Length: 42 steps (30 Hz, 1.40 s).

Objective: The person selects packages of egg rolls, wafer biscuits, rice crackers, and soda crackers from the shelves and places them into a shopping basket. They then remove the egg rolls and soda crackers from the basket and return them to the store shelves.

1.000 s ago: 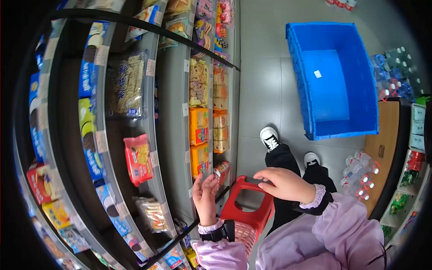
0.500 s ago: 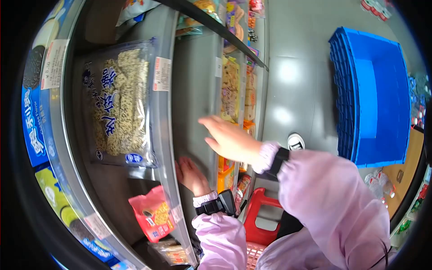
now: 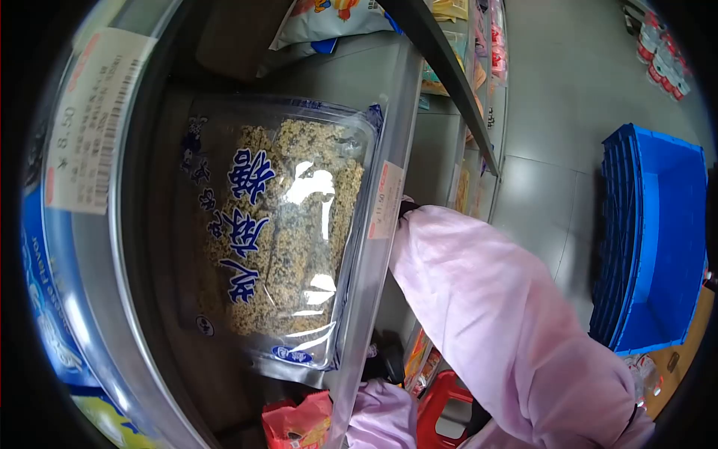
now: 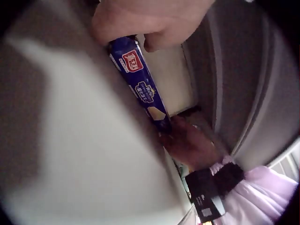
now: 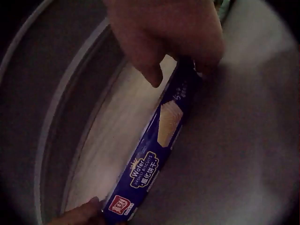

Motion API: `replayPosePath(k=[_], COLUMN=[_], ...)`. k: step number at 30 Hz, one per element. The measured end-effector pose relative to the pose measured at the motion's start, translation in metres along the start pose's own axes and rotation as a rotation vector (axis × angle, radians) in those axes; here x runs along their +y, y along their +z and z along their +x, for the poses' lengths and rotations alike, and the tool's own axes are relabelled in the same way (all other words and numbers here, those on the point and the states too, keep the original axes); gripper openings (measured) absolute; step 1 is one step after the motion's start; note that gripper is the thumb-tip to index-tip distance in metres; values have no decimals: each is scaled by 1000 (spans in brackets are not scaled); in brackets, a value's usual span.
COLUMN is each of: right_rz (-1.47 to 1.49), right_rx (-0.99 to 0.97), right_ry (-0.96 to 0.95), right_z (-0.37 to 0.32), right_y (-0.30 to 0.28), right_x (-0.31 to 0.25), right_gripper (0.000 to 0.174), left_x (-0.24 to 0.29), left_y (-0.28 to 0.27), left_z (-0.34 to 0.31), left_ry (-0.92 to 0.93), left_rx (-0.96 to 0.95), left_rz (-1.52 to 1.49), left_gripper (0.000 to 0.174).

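Note:
A long dark blue wafer packet [image 4: 145, 91] lies between both hands in the left wrist view. My left hand [image 4: 154, 21] holds the end with the red logo. At the other end, by the wafer picture, my right hand [image 5: 171, 33] pinches the packet [image 5: 152, 145] in the right wrist view, thumb on one side and fingers on the other. Both hands are hidden behind the shelf edge in the head view, where only the lilac sleeves [image 3: 486, 299] reach in.
On a higher shelf lie a clear tray of sesame sweets [image 3: 284, 224] and a red snack bag [image 3: 298, 423]. A price-label rail [image 3: 385, 202] and a dark bar [image 3: 449, 75] cross the view. A blue crate [image 3: 673, 239] and red basket [image 3: 441, 411] stand on the right.
Both hands have gone from sight behind the shelf edge in the head view. The head view has moved nearer the shelf, so the sesame tray looks larger and the crate lies farther right.

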State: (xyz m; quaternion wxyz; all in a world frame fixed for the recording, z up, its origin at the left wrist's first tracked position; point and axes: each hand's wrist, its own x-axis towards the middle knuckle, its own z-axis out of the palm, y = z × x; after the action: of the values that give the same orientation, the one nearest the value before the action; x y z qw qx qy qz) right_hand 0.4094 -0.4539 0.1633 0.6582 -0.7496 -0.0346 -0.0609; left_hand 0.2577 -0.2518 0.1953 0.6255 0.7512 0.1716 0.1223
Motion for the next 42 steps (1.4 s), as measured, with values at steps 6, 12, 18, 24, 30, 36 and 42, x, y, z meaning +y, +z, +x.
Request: replayPosePath(k=[6, 12, 18, 24, 30, 36, 42], right_rz=[78, -70, 167, 175, 264, 372, 360], right_rx=[15, 184, 267, 308, 351, 252, 51], right_ry=[-39, 5, 189, 343, 361, 422, 489], right_z=[-2, -84, -239, -431, -607, -704, -724], right_y=[-2, -40, -82, -116, -131, -134, -104], right_x=[7, -32, -97, -169, -257, -355, -388], right_gripper=[24, 21, 29, 31, 35, 45, 44], left_x=[2, 16, 54, 63, 111, 158, 182], left_y=[0, -10, -49, -127, -206, -293, -371], left_z=[-9, -58, -169, -306, -426, -514, -556], left_ry=[0, 10, -77, -275, -574, -620, -434], left_rx=[-1, -40, -156, -329, -414, -488, -416], left_rz=[14, -32, 62, -144, -246, -284, -244], left_gripper=[19, 14, 14, 33, 50, 30, 30])
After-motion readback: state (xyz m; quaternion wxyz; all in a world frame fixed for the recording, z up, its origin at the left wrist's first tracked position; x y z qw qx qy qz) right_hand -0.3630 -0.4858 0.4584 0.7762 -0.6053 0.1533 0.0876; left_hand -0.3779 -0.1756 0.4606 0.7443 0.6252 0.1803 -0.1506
